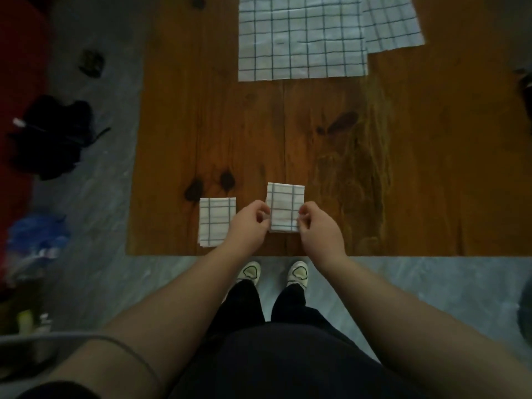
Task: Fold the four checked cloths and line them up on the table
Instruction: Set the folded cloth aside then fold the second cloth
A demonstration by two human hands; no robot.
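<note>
Two of four cloths are folded, so roughly halfway by my read.

Done:
- first folded cloth point(217, 221) lies near the front edge of the table point(417, 168), left of centre, with nothing touching it
- second folded cloth point(285, 207) is just to its right with a narrow gap between them. It sits a bit further from the edge than the first, so the row isn't square yet.

Current step looks like final squaring or placing of number two, not a new fold.

Left to do:
- large flat cloth point(302, 38) at the far side of the table, fully spread
- fourth cloth point(394, 24) beside it on the right, also unfolded. The two overlap at the edge, and the large one looks to be on top.
- both are well apart from the hands
- then line all four up

Hands: left hand point(249, 223) is at the left edge of the second folded cloth, right hand point(318, 228) at its right edge. Fingers point(263, 210) on both are curled in, thumb towards fingertips, and appear to pinch the cloth's side edges. The cloth lies between the two hands. Its far half shows clear beyond the fingertips, and its near corners are partly hidden by the hands. Can't tell whether it's slightly lifted or flat on the table.
</note>
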